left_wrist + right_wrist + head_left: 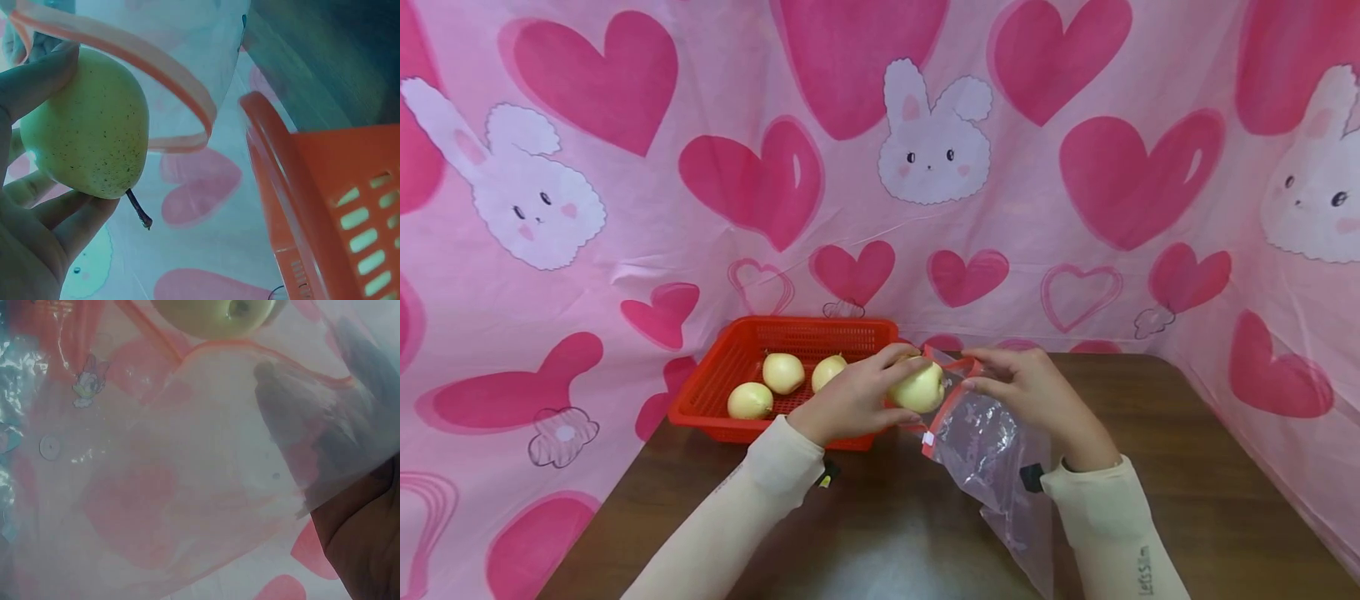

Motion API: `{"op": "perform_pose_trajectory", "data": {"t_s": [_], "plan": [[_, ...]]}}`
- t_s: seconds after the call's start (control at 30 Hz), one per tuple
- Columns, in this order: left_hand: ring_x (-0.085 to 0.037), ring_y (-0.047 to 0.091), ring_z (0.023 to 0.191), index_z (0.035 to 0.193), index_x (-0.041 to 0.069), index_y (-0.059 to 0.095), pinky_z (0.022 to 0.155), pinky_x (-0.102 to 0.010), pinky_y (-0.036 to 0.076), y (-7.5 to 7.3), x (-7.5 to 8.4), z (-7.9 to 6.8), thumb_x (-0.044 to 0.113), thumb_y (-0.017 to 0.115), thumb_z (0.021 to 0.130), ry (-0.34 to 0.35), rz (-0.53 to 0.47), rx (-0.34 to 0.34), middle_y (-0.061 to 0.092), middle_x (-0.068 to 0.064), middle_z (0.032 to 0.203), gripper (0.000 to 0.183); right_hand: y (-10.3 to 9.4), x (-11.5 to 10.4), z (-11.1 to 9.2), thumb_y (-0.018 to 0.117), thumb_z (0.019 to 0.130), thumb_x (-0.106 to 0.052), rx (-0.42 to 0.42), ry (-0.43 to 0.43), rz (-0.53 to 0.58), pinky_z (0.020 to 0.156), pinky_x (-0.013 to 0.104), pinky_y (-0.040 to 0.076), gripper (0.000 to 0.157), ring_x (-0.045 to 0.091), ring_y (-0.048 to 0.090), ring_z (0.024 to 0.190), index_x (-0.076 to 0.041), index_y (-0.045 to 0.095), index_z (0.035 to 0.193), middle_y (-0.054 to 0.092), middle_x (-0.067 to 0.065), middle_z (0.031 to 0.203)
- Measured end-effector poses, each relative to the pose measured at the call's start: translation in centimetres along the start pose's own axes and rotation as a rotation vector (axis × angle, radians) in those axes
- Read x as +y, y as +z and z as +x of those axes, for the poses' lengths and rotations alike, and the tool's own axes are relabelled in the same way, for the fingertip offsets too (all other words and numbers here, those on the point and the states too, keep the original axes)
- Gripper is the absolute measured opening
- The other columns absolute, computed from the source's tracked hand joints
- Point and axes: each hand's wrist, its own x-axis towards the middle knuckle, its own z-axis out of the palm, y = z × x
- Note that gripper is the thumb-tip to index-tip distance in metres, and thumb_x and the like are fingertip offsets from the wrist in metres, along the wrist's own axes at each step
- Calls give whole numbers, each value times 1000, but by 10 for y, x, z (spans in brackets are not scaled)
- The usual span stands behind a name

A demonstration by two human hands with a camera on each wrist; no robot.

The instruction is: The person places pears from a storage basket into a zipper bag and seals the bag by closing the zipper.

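Observation:
My left hand grips a pale yellow pear at the mouth of a clear slider bag with an orange-red zip edge. Speckled skin and a dark stem show on the pear in the left wrist view. My right hand pinches the bag's far rim and keeps its mouth spread; in the right wrist view, the film partly covers that hand. The bag's lower part hangs slack toward me. Left of my hands, a red plastic basket holds several more pears, one partly hidden behind my left hand.
Both hands work above a dark brown wooden table. A pink cloth with hearts and rabbits hangs behind and at both sides. The basket's rim stands close to the left hand.

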Motion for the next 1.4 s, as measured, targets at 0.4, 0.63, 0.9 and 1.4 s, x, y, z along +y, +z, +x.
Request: {"op": "perform_pose_trajectory", "data": {"t_s": [0.4,0.63,0.9,1.4], "plan": [[-11,56,101,142,20,52,79,-21,52,6,9,9,40,83,75,22,45,-91,49,-2,134,76,-1,0,-1,80,81,-30,0,-21,1,73,31,57,55,18,65,89,-10,64,130,69,5,112],[-11,56,100,138,24,56,80,-20,51,8,10,6,40,83,76,27,47,-62,49,-1,129,70,-3,-1,0,78,81,-38,5,-1,-3,69,30,56,59,19,62,83,-11,64,131,70,3,109],[-11,57,101,138,21,56,85,-18,49,16,8,2,36,83,76,38,-22,-101,50,0,134,69,-3,-2,-2,78,82,-36,3,7,-9,69,28,56,57,19,62,85,-11,64,131,69,5,110],[-7,58,89,131,20,61,77,-14,49,39,15,11,38,86,71,-30,3,-306,52,2,127,68,1,-2,-3,78,82,-34,-44,-27,-12,71,28,56,54,16,66,88,-14,64,130,71,1,107]]}}
